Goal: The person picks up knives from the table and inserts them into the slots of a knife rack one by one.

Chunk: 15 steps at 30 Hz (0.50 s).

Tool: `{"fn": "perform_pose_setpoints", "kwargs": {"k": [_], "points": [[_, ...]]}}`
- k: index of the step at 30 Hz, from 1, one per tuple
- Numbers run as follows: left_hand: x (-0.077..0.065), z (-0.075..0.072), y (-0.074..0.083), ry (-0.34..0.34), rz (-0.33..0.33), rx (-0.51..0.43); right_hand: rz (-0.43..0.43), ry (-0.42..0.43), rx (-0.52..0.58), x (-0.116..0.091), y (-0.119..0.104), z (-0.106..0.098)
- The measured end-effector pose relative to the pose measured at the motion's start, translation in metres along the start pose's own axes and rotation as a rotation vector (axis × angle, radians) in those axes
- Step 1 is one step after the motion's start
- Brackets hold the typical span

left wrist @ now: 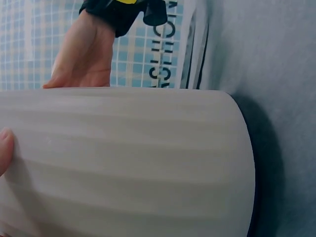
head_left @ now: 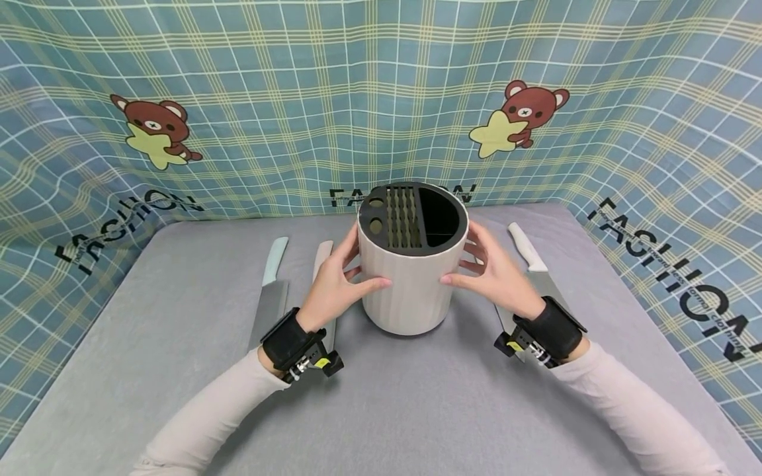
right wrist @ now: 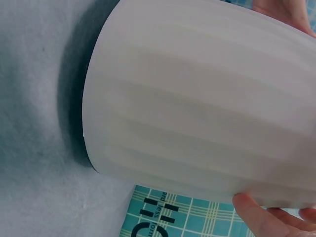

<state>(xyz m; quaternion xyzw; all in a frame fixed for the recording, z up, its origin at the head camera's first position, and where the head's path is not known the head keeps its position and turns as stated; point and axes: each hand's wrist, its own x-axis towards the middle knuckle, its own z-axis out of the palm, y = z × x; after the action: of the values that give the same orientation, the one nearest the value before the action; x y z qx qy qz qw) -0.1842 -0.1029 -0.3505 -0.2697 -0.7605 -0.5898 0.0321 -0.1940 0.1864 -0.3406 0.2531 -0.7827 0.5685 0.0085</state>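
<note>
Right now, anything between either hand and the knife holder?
Nothing visible: the left hand and right hand grip the knife holder directly, on opposite sides. The light-blue-handled knife, beige-handled knife and white-handled knife lie off to its sides, none in between.

Looks like matt plastic on the white fluted cylindrical holder [head_left: 406,297] and dark-grey slotted top [head_left: 424,225], dull metal on the leftmost grey knife blade [head_left: 270,307], cloth (softly rippled) on the blue checked backdrop [head_left: 381,99].

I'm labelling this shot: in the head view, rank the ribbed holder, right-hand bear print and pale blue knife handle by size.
1. Ribbed holder
2. Right-hand bear print
3. Pale blue knife handle
</note>
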Motion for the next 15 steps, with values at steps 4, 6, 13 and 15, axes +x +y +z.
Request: {"fn": "perform_pose_setpoints", "kwargs": {"k": [4, 6, 13, 15], "points": [[-0.006, 0.002, -0.001, 0.006, -0.013, 0.020, -0.005, 0.010, -0.011, -0.006, -0.001, 0.003], [-0.009, 0.003, -0.005, 0.008, -0.019, 0.042, -0.008, 0.011, -0.013, -0.008, -0.002, 0.005], [-0.016, 0.004, 0.000, 0.010, -0.037, 0.031, -0.004, 0.003, -0.018, -0.014, -0.001, 0.009], [-0.017, 0.005, 0.007, 0.006, -0.058, 0.023, -0.003, 0.000, -0.017, -0.015, 0.000, 0.010]]}}
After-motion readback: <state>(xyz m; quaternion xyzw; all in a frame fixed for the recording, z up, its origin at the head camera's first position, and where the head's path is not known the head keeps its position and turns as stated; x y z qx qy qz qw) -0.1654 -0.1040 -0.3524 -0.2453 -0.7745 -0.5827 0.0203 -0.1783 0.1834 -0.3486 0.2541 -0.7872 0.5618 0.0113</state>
